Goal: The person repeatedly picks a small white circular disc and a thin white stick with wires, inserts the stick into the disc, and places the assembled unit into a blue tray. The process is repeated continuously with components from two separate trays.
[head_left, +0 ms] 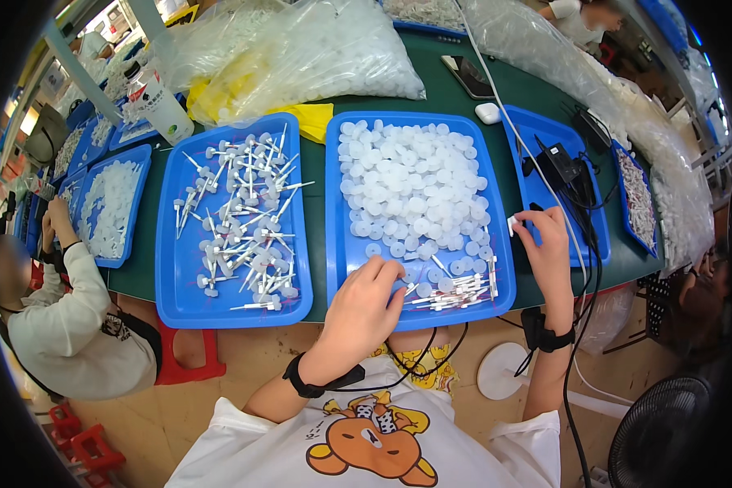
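The middle blue tray (332,236) holds a heap of translucent white plastic discs (415,179). Along its near right edge lies a bundle of thin white stems (459,293). My left hand (364,305) is over the tray's near left edge, its fingers curled toward the discs; whatever is at the fingertips is too small to make out. Just right of the tray, my right hand (545,248) pinches a small white piece (511,225) between thumb and forefinger. In the left blue tray (167,276) are scattered stems with discs fitted on their ends (252,211).
Another blue tray (537,122) with black adapters (557,165) and cables stands at the right. A phone (469,78) and a white case (488,113) lie behind. Large plastic bags (325,61) and a bottle (159,106) stand at the back. A co-worker (65,309) sits at left.
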